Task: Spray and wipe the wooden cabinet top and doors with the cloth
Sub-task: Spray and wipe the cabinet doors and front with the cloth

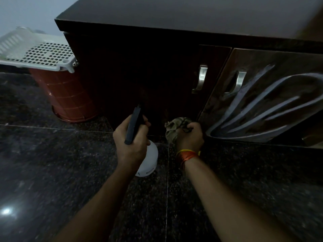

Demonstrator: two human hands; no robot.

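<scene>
Dim room, dark cabinet (157, 75) centre frame. Left hand (132, 137) grips spray bottle (147, 159), right hand (189, 135) clutches cloth (173, 126). Mist low door, wipe promptly, overlapping strokes.

Far off left of my fingers, a white perforated plastic basket (43, 55) rests on a reddish-brown ribbed plastic bin (66, 95); a dark speckled stone floor (52, 172) lies underneath.

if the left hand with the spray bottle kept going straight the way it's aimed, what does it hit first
Most likely the dark left cabinet door. The left hand grips the spray bottle with its nozzle aimed at the door's lower part, and nothing shows between them. The gap is hard to judge in this dim view.
</scene>
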